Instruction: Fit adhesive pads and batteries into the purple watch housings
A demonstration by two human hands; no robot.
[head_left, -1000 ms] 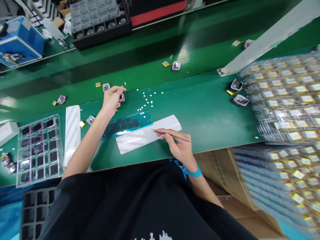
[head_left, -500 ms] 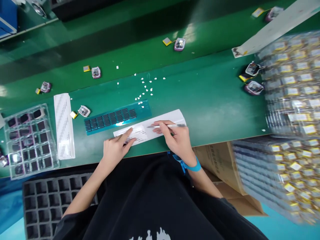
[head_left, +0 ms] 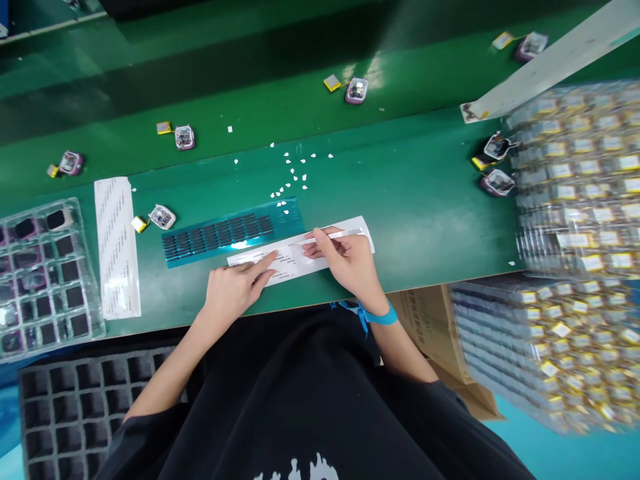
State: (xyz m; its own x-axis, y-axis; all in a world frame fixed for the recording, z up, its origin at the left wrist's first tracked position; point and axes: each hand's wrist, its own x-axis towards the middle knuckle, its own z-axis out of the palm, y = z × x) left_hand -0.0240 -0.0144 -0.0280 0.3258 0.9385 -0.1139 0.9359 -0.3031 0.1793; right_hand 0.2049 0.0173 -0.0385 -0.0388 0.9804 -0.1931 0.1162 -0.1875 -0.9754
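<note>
Smooth green desk [head_left: 425, 220] bore a long, printed white sheet [head_left: 295, 263] near its front edge; a translucent blue film strip [head_left: 287, 215] with rows of slim black pieces [head_left: 217, 237] lay just behind. Left hand [head_left: 233, 288] rested on the sheet, forefinger extended; whether it held anything could not be told. Right hand [head_left: 351, 265] pinched slender tweezers [head_left: 346, 234] above the sheet. Tiny white bits [head_left: 295, 179] lay beyond.

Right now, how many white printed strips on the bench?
2 visible: one strip beneath the left hand and right hand, one strip just right of the clear tray. More could be hidden underneath either.
</note>
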